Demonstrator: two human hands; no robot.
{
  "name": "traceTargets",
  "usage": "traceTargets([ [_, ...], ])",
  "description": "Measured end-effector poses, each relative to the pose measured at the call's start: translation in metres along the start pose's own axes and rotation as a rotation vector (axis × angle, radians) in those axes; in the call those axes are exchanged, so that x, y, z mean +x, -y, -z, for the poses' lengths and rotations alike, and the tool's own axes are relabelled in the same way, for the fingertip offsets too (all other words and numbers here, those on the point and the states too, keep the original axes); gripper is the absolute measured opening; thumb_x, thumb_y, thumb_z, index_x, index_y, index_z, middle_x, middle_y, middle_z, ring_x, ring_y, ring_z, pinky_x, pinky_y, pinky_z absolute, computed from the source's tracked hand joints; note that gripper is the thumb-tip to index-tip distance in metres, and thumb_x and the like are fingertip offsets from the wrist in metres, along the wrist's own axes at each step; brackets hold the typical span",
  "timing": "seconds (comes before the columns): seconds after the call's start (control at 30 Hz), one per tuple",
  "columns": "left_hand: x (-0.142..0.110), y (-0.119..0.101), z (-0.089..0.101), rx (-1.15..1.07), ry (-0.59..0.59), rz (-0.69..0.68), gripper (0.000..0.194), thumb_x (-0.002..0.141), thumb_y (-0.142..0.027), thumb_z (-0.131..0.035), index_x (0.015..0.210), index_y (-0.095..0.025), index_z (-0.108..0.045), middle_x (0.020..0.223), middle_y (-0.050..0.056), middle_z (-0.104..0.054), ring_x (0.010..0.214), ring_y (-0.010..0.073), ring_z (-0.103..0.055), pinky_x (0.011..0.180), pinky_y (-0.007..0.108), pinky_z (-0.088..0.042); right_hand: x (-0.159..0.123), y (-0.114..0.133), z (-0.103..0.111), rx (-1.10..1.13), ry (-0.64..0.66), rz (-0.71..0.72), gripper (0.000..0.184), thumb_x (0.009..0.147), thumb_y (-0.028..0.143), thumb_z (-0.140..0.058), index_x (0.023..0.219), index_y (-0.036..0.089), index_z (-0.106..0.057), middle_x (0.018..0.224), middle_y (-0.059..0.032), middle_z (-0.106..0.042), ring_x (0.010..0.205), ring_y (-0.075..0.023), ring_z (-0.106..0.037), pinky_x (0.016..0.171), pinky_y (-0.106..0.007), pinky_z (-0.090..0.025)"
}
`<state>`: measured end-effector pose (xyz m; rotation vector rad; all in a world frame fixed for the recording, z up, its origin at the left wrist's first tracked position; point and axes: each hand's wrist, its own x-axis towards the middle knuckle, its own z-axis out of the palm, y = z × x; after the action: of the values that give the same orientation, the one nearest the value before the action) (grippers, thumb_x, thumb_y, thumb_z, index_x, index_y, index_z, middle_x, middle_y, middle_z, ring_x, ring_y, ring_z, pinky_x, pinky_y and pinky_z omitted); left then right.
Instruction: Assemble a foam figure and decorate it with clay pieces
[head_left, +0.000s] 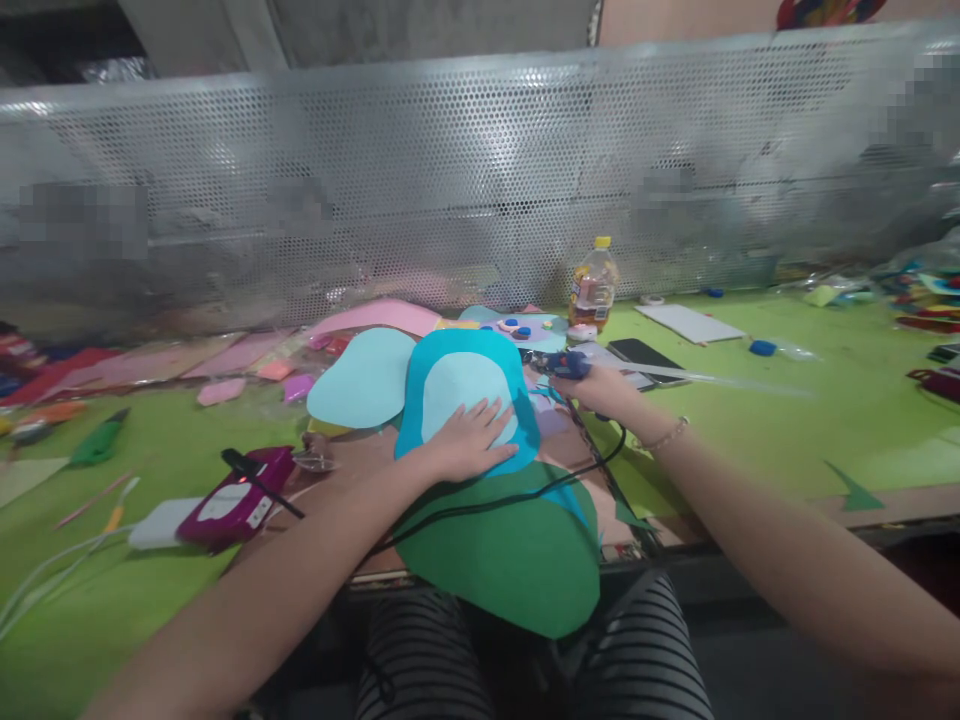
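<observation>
My left hand point(474, 440) lies flat with fingers spread on a pale blue rounded cutout point(456, 388), which sits on a larger bright blue cutout point(466, 342). At the right edge of the blue cutout, my right hand point(606, 392) is wrapped round a dark blue glue gun point(564, 364). Its nozzle points left, toward the blue edge. A clear glue stick point(720, 378) sticks out behind the gun. The black cord point(487, 497) runs from it across a dark green cutout point(510, 570), which overhangs the table edge. Another pale blue cutout point(364, 380) lies at left.
A magenta power strip point(238, 498) with a white plug point(161, 522) is on the left. Behind stands a bottle with a yellow cap point(592, 288), near a dark phone point(646, 360). A perforated metal screen point(450, 180) closes off the back. Coloured scraps lie around.
</observation>
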<state>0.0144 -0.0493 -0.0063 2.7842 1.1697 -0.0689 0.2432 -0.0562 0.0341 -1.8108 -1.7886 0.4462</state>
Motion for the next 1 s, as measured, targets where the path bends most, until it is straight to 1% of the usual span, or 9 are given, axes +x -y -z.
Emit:
traceTargets([
  [0.1, -0.002, 0.002, 0.004, 0.004, 0.042, -0.027, 0.077, 0.084, -0.066, -0.021, 0.144, -0.017, -0.02, 0.152, 0.012, -0.013, 0.139, 0.0297, -0.011, 0.109, 0.047, -0.014, -0.001, 0.001, 0.001, -0.004, -0.002, -0.016, 0.026, 0.072, 0.042, -0.055, 0.064, 0.017, -0.058, 0.046, 0.0002, -0.052, 0.05, -0.0135, -0.049, 0.047, -0.023, -0.036],
  [0.2, -0.011, 0.002, 0.016, -0.007, 0.0, -0.069, 0.071, 0.083, -0.066, -0.026, 0.133, -0.018, -0.041, 0.144, 0.013, -0.034, 0.132, 0.0286, -0.031, 0.104, 0.04, -0.026, -0.002, 0.002, 0.001, -0.025, 0.031, -0.028, 0.03, 0.072, 0.046, -0.052, 0.065, 0.017, -0.057, 0.047, -0.0001, -0.052, 0.05, -0.0139, -0.049, 0.049, -0.024, -0.037],
  [0.33, -0.019, -0.001, 0.023, -0.006, -0.162, 0.084, 0.055, 0.091, -0.05, -0.019, 0.097, -0.016, -0.061, 0.102, 0.012, -0.065, 0.097, 0.0237, -0.058, 0.085, 0.035, -0.04, -0.002, 0.003, 0.001, -0.079, 0.051, 0.003, 0.032, 0.073, 0.048, -0.05, 0.071, 0.017, -0.06, 0.05, -0.0007, -0.054, 0.052, -0.0152, -0.05, 0.052, -0.025, -0.037],
  [0.43, -0.015, -0.001, 0.013, 0.029, -0.282, 0.128, 0.052, 0.091, -0.045, -0.022, 0.117, -0.012, -0.053, 0.125, 0.016, -0.054, 0.116, 0.0254, -0.048, 0.095, 0.037, -0.035, -0.003, 0.003, -0.001, -0.104, 0.047, -0.006, 0.035, 0.073, 0.05, -0.049, 0.076, 0.017, -0.062, 0.053, -0.002, -0.056, 0.055, -0.0166, -0.052, 0.053, -0.026, -0.037],
  [0.57, -0.006, 0.003, -0.004, 0.041, -0.081, 0.061, 0.066, 0.089, -0.055, -0.017, 0.143, -0.016, -0.021, 0.151, 0.011, -0.017, 0.139, 0.0281, -0.013, 0.106, 0.05, -0.017, -0.004, 0.004, -0.001, -0.096, 0.042, -0.002, 0.034, 0.073, 0.048, -0.05, 0.077, 0.017, -0.062, 0.056, -0.0024, -0.057, 0.055, -0.0165, -0.052, 0.052, -0.026, -0.037],
  [0.67, -0.006, 0.004, -0.005, 0.065, -0.178, 0.11, 0.066, 0.091, -0.051, -0.011, 0.145, -0.014, -0.01, 0.153, 0.012, -0.007, 0.14, 0.0266, -0.003, 0.108, 0.051, -0.013, -0.005, 0.004, 0.0, -0.08, 0.047, 0.013, 0.032, 0.072, 0.047, -0.051, 0.075, 0.016, -0.062, 0.057, -0.0021, -0.057, 0.054, -0.0154, -0.051, 0.051, -0.025, -0.036],
  [0.73, -0.007, 0.004, -0.002, 0.078, -0.228, 0.109, 0.066, 0.091, -0.05, -0.013, 0.145, -0.013, -0.009, 0.153, 0.013, -0.006, 0.14, 0.0268, -0.001, 0.108, 0.05, -0.012, -0.005, 0.003, 0.0, -0.076, 0.048, 0.025, 0.032, 0.073, 0.046, -0.051, 0.073, 0.016, -0.061, 0.056, -0.0019, -0.057, 0.054, -0.0148, -0.05, 0.051, -0.025, -0.036],
  [0.87, -0.009, 0.002, -0.001, 0.031, -0.01, 0.022, 0.069, 0.089, -0.057, -0.012, 0.144, -0.017, -0.017, 0.152, 0.009, -0.012, 0.14, 0.0272, -0.008, 0.108, 0.051, -0.011, -0.003, 0.002, -0.002, -0.053, 0.032, 0.091, 0.026, 0.072, 0.041, -0.053, 0.072, 0.016, -0.059, 0.056, -0.001, -0.056, 0.054, -0.0139, -0.05, 0.051, -0.024, -0.036],
  [1.0, -0.009, 0.0, -0.004, -0.012, -0.001, 0.029, 0.069, 0.088, -0.058, -0.014, 0.144, -0.018, -0.017, 0.152, 0.009, -0.012, 0.14, 0.0268, -0.007, 0.109, 0.052, -0.009, -0.002, -0.001, -0.004, -0.013, 0.043, 0.16, 0.023, 0.073, 0.039, -0.053, 0.072, 0.016, -0.059, 0.063, -0.0016, -0.059, 0.059, -0.014, -0.051, 0.053, -0.023, -0.037],
])
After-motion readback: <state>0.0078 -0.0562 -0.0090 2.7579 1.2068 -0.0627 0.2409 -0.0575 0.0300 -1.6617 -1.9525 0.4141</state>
